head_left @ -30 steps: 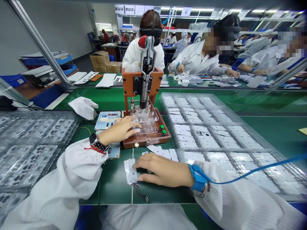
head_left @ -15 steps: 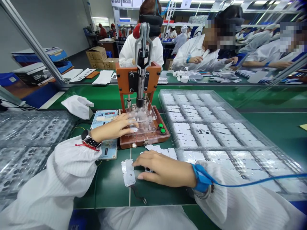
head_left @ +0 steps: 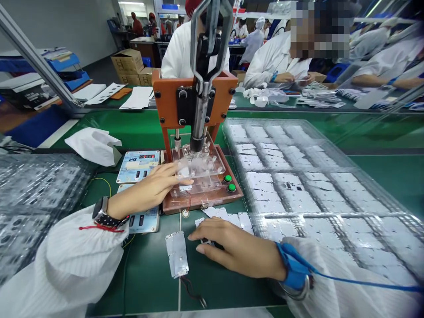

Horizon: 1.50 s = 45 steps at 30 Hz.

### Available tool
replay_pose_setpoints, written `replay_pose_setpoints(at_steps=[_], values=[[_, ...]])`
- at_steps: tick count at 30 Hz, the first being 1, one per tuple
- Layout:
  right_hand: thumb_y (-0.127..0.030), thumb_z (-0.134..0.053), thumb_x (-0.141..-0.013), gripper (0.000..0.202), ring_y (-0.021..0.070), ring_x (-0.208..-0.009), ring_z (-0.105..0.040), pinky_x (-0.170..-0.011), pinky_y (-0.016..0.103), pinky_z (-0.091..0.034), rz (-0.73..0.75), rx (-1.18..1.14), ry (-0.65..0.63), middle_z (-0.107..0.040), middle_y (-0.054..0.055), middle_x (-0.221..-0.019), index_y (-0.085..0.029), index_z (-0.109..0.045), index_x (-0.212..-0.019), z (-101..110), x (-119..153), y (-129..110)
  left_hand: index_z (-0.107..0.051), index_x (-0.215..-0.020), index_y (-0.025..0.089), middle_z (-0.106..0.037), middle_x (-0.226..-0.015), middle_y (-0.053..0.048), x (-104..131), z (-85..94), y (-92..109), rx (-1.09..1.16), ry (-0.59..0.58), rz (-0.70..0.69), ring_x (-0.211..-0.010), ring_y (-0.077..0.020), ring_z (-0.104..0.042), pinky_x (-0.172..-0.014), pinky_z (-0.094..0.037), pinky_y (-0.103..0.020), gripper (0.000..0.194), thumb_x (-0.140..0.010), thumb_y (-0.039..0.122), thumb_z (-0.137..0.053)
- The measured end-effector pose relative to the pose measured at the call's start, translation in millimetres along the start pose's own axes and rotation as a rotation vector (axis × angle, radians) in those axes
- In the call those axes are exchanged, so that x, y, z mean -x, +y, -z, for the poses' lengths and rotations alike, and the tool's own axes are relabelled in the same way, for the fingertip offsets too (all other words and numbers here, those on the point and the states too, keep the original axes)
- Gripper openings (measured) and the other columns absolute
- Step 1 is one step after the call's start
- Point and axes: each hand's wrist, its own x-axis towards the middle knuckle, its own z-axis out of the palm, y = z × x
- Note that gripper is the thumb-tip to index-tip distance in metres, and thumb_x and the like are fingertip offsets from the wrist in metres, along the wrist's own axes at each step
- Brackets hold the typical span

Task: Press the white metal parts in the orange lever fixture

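"Hands first: how do they look?"

"Left hand [head_left: 149,187] reaches into the clear plates [head_left: 202,170] of the orange press [head_left: 194,90] at centre, fingers stretched out; whether its tips pinch anything, I can't tell. Right hand [head_left: 232,243], lower centre, arches with thumb and forefinger apart."

"And the white board [head_left: 177,254]?"

"Lower centre, just left of the right fingertips, not touching them, dark wires [head_left: 192,291] below. The clear tray [head_left: 265,215] fills the right side."
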Motion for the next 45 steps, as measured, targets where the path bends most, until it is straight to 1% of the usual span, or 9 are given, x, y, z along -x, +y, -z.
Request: replay_pose_setpoints(at_steps=[6,15,22,26,30,36,39,42,45], values=[[-0.026,-0.043,-0.094,0.029,0.0173,-0.099,-0.057,-0.092,0.030,-0.043,-0.023,-0.011,-0.009,-0.064,0.008,-0.106,-0.015,-0.061,-0.114,-0.6,-3.5,4.6,-0.050,-0.132,0.036,-0.019,-0.155,0.002,0.1,3.7,-0.1,0.005,-0.012,0.002,-0.141,-0.0301,-0.017,-0.112,-0.018,-0.050,0.040,-0.099,0.033,-0.029],[-0.026,-0.041,-0.095,0.027,0.0163,-0.094,-0.058,-0.087,0.030,-0.045,-0.021,-0.028,0.028,-0.064,0.007,-0.102,-0.017,-0.061,-0.111,-1.6,-5.7,8.8,-0.049,-0.132,0.041,-0.037,-0.148,0.002,0.4,1.4,-5.2,0.023,-0.009,-0.055,-0.140,-0.0323,-0.019,-0.110,-0.015,-0.058,0.038,-0.098,0.043,-0.032],[-0.025,-0.040,-0.096,0.027,0.0159,-0.097,-0.058,-0.086,0.029,-0.045,-0.034,-0.050,0.044,-0.065,0.007,-0.102,-0.017,-0.061,-0.111,-1.1,-5.7,11.6,-0.051,-0.130,0.041,-0.032,-0.150,0.002,5.4,-2.8,0.4,0.015,0.048,-0.027,-0.139,-0.0339,-0.021,-0.110,-0.018,-0.056,0.037,-0.099,0.042,-0.032],[-0.026,-0.040,-0.096,0.027,0.0154,-0.096,-0.059,-0.086,0.028,-0.044,-0.062,-0.065,0.042,-0.065,0.007,-0.102,-0.017,-0.061,-0.109,-0.3,-6.1,11.0,-0.049,-0.132,0.039,-0.036,-0.148,0.002,6.4,-3.3,1.3,-0.003,0.058,-0.054,-0.138,-0.0314,-0.022,-0.111,-0.015,-0.055,0.039,-0.100,0.040,-0.027],[-0.025,-0.040,-0.095,0.027,0.0150,-0.097,-0.058,-0.087,0.027,-0.044,-0.071,-0.080,0.039,-0.065,0.006,-0.102,-0.017,-0.061,-0.110,-1.5,-5.4,10.9,-0.032,-0.143,0.028,-0.036,-0.148,-0.005,5.7,-5.5,-2.0,0.003,0.104,-0.040,-0.138,-0.0303,-0.023,-0.112,-0.014,-0.052,0.049,-0.098,0.047,-0.031],[-0.027,-0.039,-0.096,0.027,0.0154,-0.097,-0.058,-0.087,0.029,-0.045,-0.077,-0.079,0.033,-0.065,0.006,-0.102,-0.018,-0.061,-0.110,-3.4,-6.8,15.3,-0.039,-0.139,0.027,-0.039,-0.147,-0.006,1.8,-5.9,-3.6,-0.046,0.108,-0.028,-0.137,-0.0289,-0.025,-0.113,-0.010,-0.051,0.048,-0.096,0.048,-0.035],[-0.029,-0.039,-0.096,0.028,0.0162,-0.100,-0.058,-0.089,0.031,-0.045,-0.074,-0.054,0.008,-0.065,0.007,-0.106,-0.019,-0.060,-0.113,3.6,-8.8,10.2,-0.040,-0.138,0.029,-0.038,-0.147,-0.004,1.4,-2.9,-2.5,-0.019,0.091,-0.018,-0.137,-0.0300,-0.025,-0.113,-0.011,-0.050,0.048,-0.095,0.049,-0.039],[-0.032,-0.044,-0.095,0.027,0.0172,-0.101,-0.059,-0.088,0.031,-0.047,-0.079,-0.046,-0.062,-0.064,0.006,-0.110,-0.023,-0.060,-0.115,20.9,-4.3,-6.2,-0.024,-0.145,0.033,-0.034,-0.149,-0.003,2.4,-1.6,-4.8,0.087,0.097,0.014,-0.137,-0.0321,-0.024,-0.111,-0.017,-0.050,0.058,-0.093,0.051,-0.042],[-0.041,-0.041,-0.095,0.030,0.0186,-0.097,-0.061,-0.084,0.032,-0.051,-0.099,-0.011,0.098,-0.065,0.006,-0.106,-0.026,-0.062,-0.110,52.3,10.0,-21.7,0.002,-0.148,0.036,-0.027,-0.152,-0.005,2.0,-2.5,-12.2,0.230,0.119,0.033,-0.137,-0.0344,-0.023,-0.106,-0.028,-0.049,0.081,-0.089,0.055,-0.050]])
